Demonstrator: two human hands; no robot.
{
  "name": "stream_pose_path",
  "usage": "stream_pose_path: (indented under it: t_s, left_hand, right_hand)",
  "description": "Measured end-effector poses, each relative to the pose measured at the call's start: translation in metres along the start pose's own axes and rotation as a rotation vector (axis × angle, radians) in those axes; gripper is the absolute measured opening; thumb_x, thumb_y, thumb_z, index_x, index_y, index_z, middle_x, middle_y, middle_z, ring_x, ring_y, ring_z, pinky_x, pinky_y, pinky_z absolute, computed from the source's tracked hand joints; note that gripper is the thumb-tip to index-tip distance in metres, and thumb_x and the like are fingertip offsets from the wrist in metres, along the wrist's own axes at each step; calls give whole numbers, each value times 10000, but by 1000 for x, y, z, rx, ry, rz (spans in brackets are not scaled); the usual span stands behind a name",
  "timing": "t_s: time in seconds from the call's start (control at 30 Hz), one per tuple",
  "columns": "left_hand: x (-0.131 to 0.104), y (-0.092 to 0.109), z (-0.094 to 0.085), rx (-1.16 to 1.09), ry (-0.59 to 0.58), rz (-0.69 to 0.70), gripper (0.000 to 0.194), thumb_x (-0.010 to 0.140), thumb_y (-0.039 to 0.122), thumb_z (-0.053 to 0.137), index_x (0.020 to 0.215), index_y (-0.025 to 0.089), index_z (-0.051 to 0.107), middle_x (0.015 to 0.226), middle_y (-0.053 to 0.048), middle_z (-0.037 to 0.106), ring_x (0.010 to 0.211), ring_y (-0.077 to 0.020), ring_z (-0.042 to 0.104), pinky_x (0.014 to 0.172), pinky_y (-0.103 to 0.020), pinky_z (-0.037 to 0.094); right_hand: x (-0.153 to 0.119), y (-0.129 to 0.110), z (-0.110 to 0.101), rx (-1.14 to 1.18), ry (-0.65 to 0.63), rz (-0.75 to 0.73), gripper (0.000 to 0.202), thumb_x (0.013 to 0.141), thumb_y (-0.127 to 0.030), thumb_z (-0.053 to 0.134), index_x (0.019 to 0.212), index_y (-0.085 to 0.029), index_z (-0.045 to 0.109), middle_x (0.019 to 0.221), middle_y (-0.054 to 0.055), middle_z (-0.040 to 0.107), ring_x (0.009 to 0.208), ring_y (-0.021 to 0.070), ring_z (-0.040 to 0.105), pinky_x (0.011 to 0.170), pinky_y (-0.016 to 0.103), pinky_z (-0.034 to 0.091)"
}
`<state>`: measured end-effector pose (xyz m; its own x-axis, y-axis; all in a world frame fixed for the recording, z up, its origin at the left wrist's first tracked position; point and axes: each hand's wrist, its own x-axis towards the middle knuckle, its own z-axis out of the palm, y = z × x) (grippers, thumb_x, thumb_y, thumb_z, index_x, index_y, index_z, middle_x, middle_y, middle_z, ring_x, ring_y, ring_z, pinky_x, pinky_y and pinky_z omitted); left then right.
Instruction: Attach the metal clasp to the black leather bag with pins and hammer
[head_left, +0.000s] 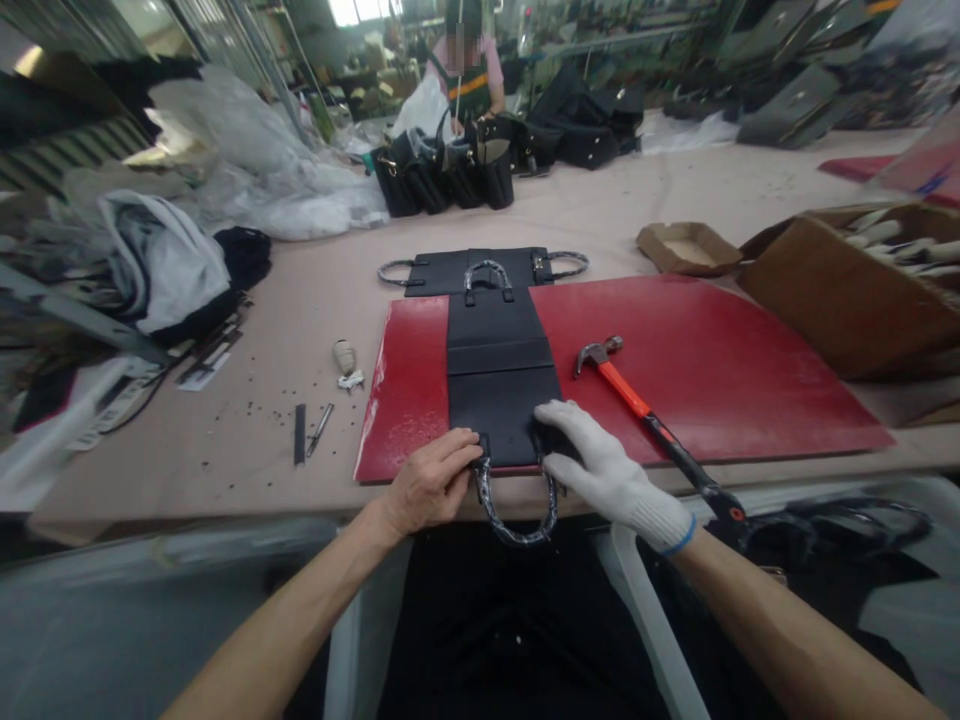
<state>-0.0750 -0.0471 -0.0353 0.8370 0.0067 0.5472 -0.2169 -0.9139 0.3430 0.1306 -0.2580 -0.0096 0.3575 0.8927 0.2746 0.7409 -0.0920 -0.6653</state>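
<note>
A long black bag panel (499,390) lies flat across the red board, with a fold line over its middle. A handle wrapped in clear film (517,530) is fixed to its near end and hangs over the table edge; a similar handle (487,277) sits at the far end. My bare left hand (435,480) pinches the near left corner by the handle tab. On the opposite corner, my right hand (600,465), in a white knitted glove, grips the panel between thumb and fingers. To the right lies a claw hammer (637,400) with an orange and black shaft.
The red board (697,360) covers the table's front. Beyond it lies another black panel with handles (442,270). At left are a pen-like tool (320,430) and a dark strip (300,435). Cardboard boxes (847,290) stand right. Black bags (450,170) and a co-worker (469,75) are behind.
</note>
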Motion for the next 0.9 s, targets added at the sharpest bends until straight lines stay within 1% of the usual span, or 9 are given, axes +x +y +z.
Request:
stream_pose_path:
  t_s: [0.07,0.17,0.4,0.5,0.6,0.67,0.73,0.83,0.9]
  left_hand:
    - [1,2,2,-11,10,-3,331,936,73,539,1236,153,654,1303,-163,706,1279,-259,662,1103,-463,584]
    - [3,2,5,-42,12,-25,306,943,82,541,1215,161,657,1290,-156,713,1272,-254,667,1096,-465,590]
    - [1,-1,7,-150,35,-109,288,941,97,559,1198,176,663,1291,-149,716,1265,-245,672,1108,-467,581]
    - [3,5,6,-167,38,-145,300,941,98,562,1216,172,654,1300,-150,712,1276,-238,665,1122,-460,570]
    - [5,10,0,-139,29,-212,296,943,124,559,1225,152,640,1307,-159,707,1273,-227,661,1115,-427,571]
    - [3,1,-11,-32,54,-334,256,958,146,537,1186,160,654,1229,-147,735,1195,-219,693,1058,-410,597]
    - [-4,-18,-32,135,124,-516,221,973,160,514,1119,179,679,1109,-121,759,1071,-215,722,979,-403,614]
    - [-18,-57,-81,403,185,-897,199,966,187,533,1061,183,708,1058,-109,763,1001,-230,720,937,-396,585]
    - [-28,-84,-114,514,112,-1204,201,950,231,578,1078,172,722,1107,-128,763,1061,-252,713,959,-375,552]
  right_hand:
    - [2,-1,7,-177,-2,-39,593,834,-274,690,1407,-193,564,1500,152,553,1469,358,425,1258,635,254]
    - [5,-1,15,-303,4,-55,617,812,-254,709,1406,-161,570,1506,172,540,1477,381,399,1253,644,259]
    - [7,-4,18,-362,-5,-4,613,824,-235,685,1418,-147,559,1509,156,539,1469,381,403,1265,619,265]
    - [7,-4,18,-361,-13,-13,594,828,-241,659,1410,-170,563,1505,150,546,1461,379,422,1252,630,287]
    - [6,5,19,-347,43,-53,584,841,-279,619,1417,-216,557,1475,143,572,1427,391,466,1210,662,335]
    - [6,17,23,-365,93,-75,569,866,-347,595,1424,-246,556,1452,144,588,1398,415,493,1175,678,367]
    - [9,30,29,-383,114,-107,564,876,-412,589,1420,-264,562,1425,151,606,1363,436,524,1139,673,406]
    - [11,40,34,-391,140,-154,555,884,-455,567,1411,-280,568,1389,155,625,1327,454,553,1107,677,432]
    - [11,41,34,-391,148,-168,546,887,-456,556,1407,-290,569,1386,151,627,1317,459,559,1106,687,428]
